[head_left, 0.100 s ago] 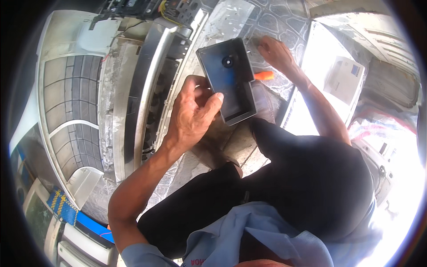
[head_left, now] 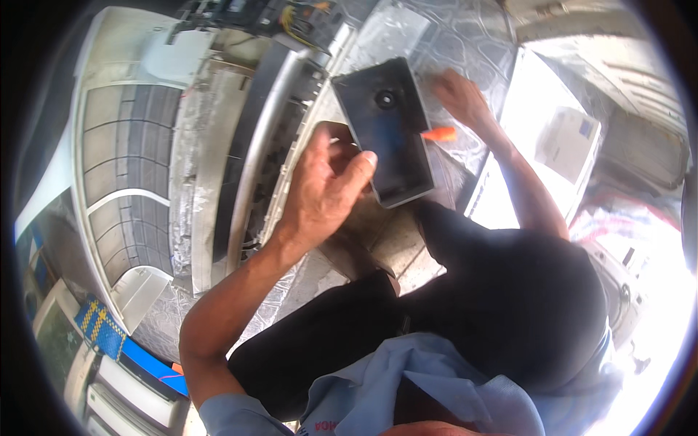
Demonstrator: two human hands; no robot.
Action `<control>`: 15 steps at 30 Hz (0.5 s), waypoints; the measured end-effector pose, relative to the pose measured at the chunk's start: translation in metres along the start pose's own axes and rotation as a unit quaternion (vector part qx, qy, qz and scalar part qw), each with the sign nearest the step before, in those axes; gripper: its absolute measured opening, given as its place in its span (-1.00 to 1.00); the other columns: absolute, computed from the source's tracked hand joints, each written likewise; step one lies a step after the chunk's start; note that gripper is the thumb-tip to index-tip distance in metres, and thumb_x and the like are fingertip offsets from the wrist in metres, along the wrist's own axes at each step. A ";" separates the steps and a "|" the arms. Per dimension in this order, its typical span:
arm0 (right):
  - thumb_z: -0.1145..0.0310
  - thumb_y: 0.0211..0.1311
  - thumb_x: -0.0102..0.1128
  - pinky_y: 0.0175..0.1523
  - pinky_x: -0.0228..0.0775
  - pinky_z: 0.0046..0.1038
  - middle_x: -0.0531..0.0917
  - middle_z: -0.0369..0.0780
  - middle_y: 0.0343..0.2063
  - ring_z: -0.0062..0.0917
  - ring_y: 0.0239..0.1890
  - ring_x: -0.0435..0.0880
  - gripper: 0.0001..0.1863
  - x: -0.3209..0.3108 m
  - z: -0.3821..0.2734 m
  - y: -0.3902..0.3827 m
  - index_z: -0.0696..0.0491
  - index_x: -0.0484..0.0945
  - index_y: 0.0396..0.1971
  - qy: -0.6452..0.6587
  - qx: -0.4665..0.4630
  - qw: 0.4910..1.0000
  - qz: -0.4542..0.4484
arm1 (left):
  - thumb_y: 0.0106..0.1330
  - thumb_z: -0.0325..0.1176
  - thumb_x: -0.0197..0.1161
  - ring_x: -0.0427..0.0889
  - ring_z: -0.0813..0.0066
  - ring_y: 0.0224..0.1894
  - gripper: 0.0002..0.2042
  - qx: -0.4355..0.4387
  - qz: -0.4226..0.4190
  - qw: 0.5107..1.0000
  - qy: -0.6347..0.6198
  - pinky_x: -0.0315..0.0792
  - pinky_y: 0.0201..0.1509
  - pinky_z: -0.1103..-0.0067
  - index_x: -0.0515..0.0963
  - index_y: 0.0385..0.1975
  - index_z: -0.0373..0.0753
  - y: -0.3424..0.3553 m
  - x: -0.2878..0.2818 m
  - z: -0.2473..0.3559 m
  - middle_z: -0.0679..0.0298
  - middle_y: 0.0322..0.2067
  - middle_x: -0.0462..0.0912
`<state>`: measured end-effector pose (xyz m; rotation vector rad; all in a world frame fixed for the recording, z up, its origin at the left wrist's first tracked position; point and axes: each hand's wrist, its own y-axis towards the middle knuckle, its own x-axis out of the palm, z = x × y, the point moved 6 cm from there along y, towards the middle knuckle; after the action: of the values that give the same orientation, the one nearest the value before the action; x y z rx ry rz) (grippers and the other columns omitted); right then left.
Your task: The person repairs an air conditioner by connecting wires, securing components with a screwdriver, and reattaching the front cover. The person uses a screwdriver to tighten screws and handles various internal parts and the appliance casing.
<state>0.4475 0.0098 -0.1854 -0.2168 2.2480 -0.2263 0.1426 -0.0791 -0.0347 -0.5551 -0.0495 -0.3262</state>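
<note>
A black, shallow rectangular box-like part (head_left: 396, 156) with a notch in its right edge is tilted in front of me. Inside it, near its upper end, sits a small round black piece (head_left: 385, 99). My left hand (head_left: 327, 178) grips the part's left edge, thumb over the rim and fingers underneath. An orange pointed thing (head_left: 440, 134) sticks out past the part's right side; its other end is hidden. My right hand (head_left: 459, 98) is low over the paving beyond the part, fingers curled together; whether anything is in them is hidden.
On the left lie a long dark housing with a silver bar (head_left: 265, 145) and a white frame with grey mesh panels (head_left: 127, 138). Wires and black parts (head_left: 291, 18) lie at the top. A white panel (head_left: 563, 145) stands on the right, beyond my right forearm.
The view has shifted slightly, so most things sit a little further right. My left hand still holds the black part, and my right hand stays out beyond it.
</note>
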 end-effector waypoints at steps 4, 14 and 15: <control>0.39 0.43 -0.01 -0.18 0.32 -0.49 0.52 -0.25 -0.38 -0.52 -0.34 0.49 -0.92 0.009 0.003 -0.004 0.03 0.47 -0.23 0.559 0.138 0.816 -0.053 | 0.54 -0.36 0.25 0.69 0.58 -0.18 -0.65 0.041 0.004 0.999 -0.025 0.67 -0.17 0.58 0.34 0.15 -0.37 -0.007 -0.001 0.029 0.13 -0.12 0.67; -0.53 0.28 0.14 0.00 0.42 -0.38 0.66 -0.15 -0.14 -0.45 -0.13 0.63 0.10 -0.015 -0.163 -0.025 0.32 0.46 0.29 0.573 -0.004 0.734 -0.364 | 0.55 -0.45 0.16 0.71 0.46 -0.13 -0.63 0.197 0.059 0.978 -0.019 0.66 -0.07 0.48 0.42 0.30 -0.35 0.030 -0.030 0.104 0.18 -0.09 0.68; -0.55 0.22 0.19 0.07 0.44 -0.36 0.68 -0.12 -0.09 -0.41 -0.05 0.64 0.15 -0.021 -0.163 -0.021 0.33 0.43 0.32 0.537 -0.038 0.756 -0.372 | 0.55 -0.45 0.16 0.71 0.45 -0.12 -0.63 0.205 0.057 0.976 -0.036 0.68 -0.05 0.47 0.42 0.30 -0.35 0.037 -0.029 0.106 0.17 -0.07 0.67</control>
<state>0.3360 0.0091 -0.0627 -1.3280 3.1709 -0.8600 0.1312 0.0147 0.0328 -0.1581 -0.1511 -0.1767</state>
